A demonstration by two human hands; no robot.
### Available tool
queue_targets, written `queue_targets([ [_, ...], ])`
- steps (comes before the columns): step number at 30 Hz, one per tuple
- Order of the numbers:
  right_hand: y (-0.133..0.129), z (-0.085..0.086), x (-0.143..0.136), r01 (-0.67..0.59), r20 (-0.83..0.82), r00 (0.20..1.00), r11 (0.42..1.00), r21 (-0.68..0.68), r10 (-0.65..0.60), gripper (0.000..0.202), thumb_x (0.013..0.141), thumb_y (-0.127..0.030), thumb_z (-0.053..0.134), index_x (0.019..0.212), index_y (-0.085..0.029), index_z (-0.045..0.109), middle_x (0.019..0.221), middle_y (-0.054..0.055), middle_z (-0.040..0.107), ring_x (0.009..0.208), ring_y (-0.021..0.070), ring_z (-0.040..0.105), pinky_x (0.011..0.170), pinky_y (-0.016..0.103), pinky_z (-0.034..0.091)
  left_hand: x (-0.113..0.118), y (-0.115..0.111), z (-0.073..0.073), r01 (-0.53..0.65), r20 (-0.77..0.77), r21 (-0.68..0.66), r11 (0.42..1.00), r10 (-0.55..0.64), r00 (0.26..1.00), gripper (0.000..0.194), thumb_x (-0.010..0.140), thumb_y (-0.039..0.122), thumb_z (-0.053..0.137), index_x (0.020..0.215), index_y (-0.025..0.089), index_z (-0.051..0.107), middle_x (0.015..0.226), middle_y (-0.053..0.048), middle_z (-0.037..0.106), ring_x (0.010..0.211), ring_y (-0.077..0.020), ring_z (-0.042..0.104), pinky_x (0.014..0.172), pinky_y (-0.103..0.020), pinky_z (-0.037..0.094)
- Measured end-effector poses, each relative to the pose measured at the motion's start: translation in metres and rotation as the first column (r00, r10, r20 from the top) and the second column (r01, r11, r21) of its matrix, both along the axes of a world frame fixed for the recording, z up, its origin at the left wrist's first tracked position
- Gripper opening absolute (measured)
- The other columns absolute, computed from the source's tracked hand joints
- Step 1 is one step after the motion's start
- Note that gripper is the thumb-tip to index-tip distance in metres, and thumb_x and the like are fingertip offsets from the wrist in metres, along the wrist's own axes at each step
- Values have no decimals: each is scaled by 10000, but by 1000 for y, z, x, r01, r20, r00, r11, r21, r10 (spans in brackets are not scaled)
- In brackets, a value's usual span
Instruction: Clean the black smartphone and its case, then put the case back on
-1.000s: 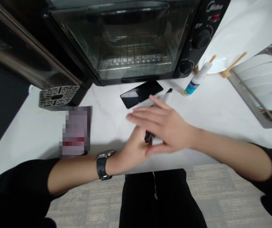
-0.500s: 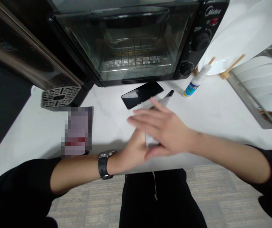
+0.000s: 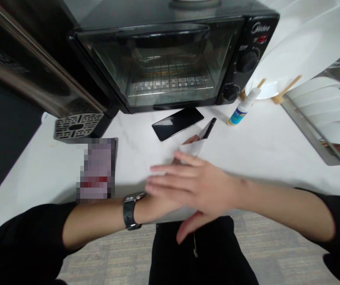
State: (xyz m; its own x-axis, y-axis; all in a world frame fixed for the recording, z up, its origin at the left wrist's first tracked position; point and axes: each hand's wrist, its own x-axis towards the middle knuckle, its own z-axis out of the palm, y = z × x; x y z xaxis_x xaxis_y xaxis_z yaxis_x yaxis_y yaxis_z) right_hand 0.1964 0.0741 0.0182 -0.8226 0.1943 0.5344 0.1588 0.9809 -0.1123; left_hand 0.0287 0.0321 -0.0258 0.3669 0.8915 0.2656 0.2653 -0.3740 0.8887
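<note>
Loosely spread, right fingers [image 3: 174, 183] cover the left hand [image 3: 156, 206], grip unclear, by smooth, perhaps plastic film [image 3: 196, 147]

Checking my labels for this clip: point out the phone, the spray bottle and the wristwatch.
Phone [image 3: 177, 123]: head view, dark screen.
Spray bottle [image 3: 237, 116]: head view, blue label.
Wristwatch [image 3: 129, 213]: head view, dark strap.

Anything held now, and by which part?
Left hand seems to hold a pale, black-edged item; right hand hides its near part, so grip point unclear.
</note>
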Motion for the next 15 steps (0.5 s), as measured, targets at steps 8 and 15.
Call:
queue_targets([
  [8,53,-2,34,358,-79,924,919,-164,-374,712,1058,-671,310,1468,-147,564,1468,138,657,1503,308,477,1314,634,114,9,18,21,24,-12,36,999,-23,1000,847,821,-31,458,1623,230,376,1713,-60,352,1615,-253,281,1345,-486,245],
  [15,-2,-1,-3,-86,26,996,995,57,85,776,1039,-666,402,1533,-74,488,1540,115,605,1515,203,451,1357,409,104,8,6,6,-112,-117,44,993,117,986,464,950,175,556,1402,223,648,1173,16,773,1452,-215,545,1262,-487,383],
])
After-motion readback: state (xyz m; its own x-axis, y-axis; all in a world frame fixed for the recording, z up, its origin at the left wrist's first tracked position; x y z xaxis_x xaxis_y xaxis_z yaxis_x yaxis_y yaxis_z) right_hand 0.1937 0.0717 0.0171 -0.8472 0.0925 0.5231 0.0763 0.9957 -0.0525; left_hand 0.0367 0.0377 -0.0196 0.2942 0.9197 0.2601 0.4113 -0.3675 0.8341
